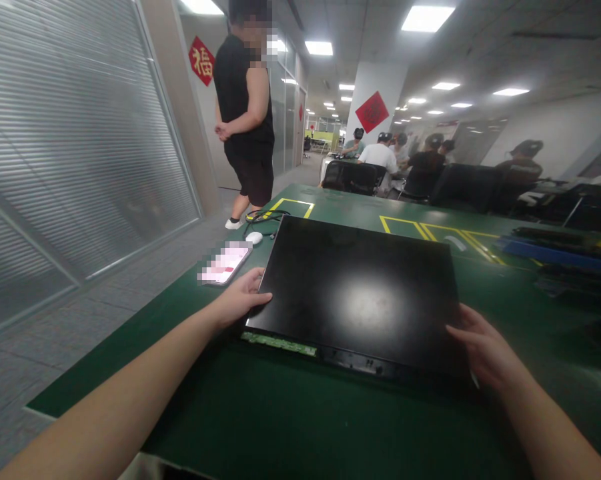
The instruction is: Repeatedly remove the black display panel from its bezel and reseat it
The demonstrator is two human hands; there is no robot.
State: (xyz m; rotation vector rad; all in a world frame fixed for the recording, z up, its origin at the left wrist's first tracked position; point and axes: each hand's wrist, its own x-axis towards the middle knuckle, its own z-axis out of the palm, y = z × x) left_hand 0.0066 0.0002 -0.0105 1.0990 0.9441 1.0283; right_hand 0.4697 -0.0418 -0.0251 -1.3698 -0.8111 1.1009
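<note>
A black display panel (360, 287) with a glossy face is held between my two hands over the green table. Along its near edge a strip of green circuit board (280, 344) shows. My left hand (240, 298) grips the left edge, thumb on the face and fingers curled around the side. On the opposite edge my right hand (483, 343) has its thumb at the front, its other fingers partly hidden behind the panel. Whether the panel's underside touches the table cannot be seen.
Left of the panel lie a phone (225, 263), a white rounded object (254, 237) and a black cable (265, 215). Yellow tape (405, 223) marks the green table (190, 400). Dark parts and a blue tray (545, 250) are at right. A person (245, 113) stands beyond; several others sit further back.
</note>
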